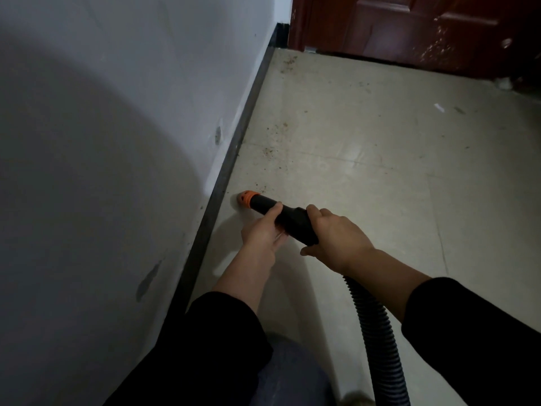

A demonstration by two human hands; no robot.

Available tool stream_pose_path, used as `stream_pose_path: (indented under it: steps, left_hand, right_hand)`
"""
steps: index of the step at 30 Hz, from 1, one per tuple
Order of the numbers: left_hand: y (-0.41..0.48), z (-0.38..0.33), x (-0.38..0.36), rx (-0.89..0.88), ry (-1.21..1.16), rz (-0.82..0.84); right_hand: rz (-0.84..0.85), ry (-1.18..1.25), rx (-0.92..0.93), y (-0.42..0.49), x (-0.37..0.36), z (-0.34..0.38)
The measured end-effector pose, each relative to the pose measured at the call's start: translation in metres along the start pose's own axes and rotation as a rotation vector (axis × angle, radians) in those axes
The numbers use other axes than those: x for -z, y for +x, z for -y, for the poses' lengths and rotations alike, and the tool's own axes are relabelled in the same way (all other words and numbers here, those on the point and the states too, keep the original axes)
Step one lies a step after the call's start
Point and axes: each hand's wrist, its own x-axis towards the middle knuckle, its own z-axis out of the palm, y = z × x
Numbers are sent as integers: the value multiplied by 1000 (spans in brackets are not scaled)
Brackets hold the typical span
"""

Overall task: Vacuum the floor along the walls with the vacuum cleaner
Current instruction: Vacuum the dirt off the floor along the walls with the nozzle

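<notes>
Orange plastic marks the tip (245,198) of the vacuum cleaner's black nozzle (281,216). The nozzle is set low over the tiled floor (351,171), just beside the dark skirting board (234,153) along the floor's left edge. Whether the tip actually touches the tiles cannot be told.

The nozzle is held in both hands. The left hand (262,230) is curled round the forward part of the tube, thumb on top and fingers beneath. The right hand (339,238) is wrapped round the thicker rear end, where the ribbed hose (377,332) is joined. From there the hose is led back towards the near edge of the view, close to the person's bent knee (292,373).

Brown specks of debris (270,150) are scattered ahead along the left edge, and more are seen near the far corner by the dark red door (409,27). A white scrap (439,107) lies well apart, out towards the right side of the floor.

Several faults may be expected from here. If the tip is angled away from the skirting, a strip of grit in the joint would be missed. If it is pushed forward too fast, specks could be scattered rather than drawn in. The hose, lying under the right forearm and by the knee, could be knelt on or pulled taut, and the nozzle would then be jerked off its line. The hard tip could also be knocked against the scuffed white wall (117,142).
</notes>
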Motion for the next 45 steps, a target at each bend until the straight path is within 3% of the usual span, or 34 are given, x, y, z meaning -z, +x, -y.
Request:
stream_pose_path:
  steps: [16, 45]
  left_hand:
    - [26, -4, 10, -82, -9, -41]
    - [14, 38, -37, -26, 28, 112]
  right_hand:
    - [1, 29, 39, 19, -8, 9]
    - [-21, -57, -134, -24, 2, -35]
